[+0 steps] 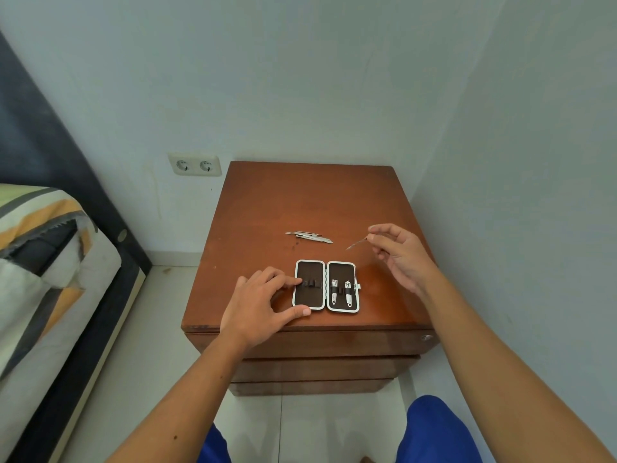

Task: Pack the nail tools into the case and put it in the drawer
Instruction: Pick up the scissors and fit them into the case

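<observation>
A small brown case (326,286) with a white rim lies open flat on the wooden nightstand (300,202). Two nail clippers (341,291) sit under the strap in its right half; the left half's strap holds nothing. My left hand (263,304) rests on the case's left half, with fingertips on the strap and the thumb at the lower edge. My right hand (399,252) hovers to the right of the case and pinches a thin metal tool (356,244) by one end. A few more slim metal tools (310,236) lie together behind the case.
The nightstand has stacked drawers (320,362) below its top, all shut, with a small lock (426,337) at the top right. A bed (43,269) stands to the left, and a double wall socket (195,165) is behind. My blue-clad knees (434,432) are below.
</observation>
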`<state>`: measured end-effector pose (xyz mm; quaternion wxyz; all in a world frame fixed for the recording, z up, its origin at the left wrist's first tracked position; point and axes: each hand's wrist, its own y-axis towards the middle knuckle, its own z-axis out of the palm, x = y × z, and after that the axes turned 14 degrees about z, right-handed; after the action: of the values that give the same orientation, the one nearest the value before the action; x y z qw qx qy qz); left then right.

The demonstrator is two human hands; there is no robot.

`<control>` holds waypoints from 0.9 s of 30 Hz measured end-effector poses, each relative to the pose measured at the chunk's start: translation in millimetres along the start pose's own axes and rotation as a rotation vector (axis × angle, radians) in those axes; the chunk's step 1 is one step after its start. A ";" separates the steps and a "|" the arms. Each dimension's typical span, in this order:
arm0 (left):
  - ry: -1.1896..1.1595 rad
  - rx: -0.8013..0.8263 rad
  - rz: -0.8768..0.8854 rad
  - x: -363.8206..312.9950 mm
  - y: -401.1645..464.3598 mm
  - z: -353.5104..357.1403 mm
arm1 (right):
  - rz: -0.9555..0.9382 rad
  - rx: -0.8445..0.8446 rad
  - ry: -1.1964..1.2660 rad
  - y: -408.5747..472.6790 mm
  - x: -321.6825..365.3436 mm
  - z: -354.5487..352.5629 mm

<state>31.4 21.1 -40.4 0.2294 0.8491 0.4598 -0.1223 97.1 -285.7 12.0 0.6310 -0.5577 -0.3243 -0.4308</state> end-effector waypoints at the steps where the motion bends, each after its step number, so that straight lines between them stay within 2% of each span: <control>1: -0.001 0.000 -0.001 0.4 0.1 0.2 | -0.006 -0.006 -0.012 0.7 -0.9 0.6; 4: 0.005 0.000 -0.001 0.6 0.3 0.6 | -0.039 -0.035 -0.115 2.8 -6.8 3.1; 9: 0.001 -0.001 0.000 0.5 0.7 0.9 | -0.099 -0.061 -0.446 3.0 -12.8 13.2; 16: 0.005 -0.005 0.006 1.4 0.4 1.2 | -0.128 -0.030 -0.684 11.4 -18.0 15.3; 23: 0.017 -0.002 0.010 1.0 0.1 0.1 | -0.123 -0.008 -0.758 12.9 -22.8 14.5; 27: 0.008 -0.006 0.014 0.5 0.4 0.9 | -0.116 -0.028 -0.717 12.4 -23.8 16.0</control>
<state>32.0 20.8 -41.2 0.2310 0.8520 0.4552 -0.1159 99.5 -265.6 -11.7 0.4438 -0.6627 -0.5501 -0.2475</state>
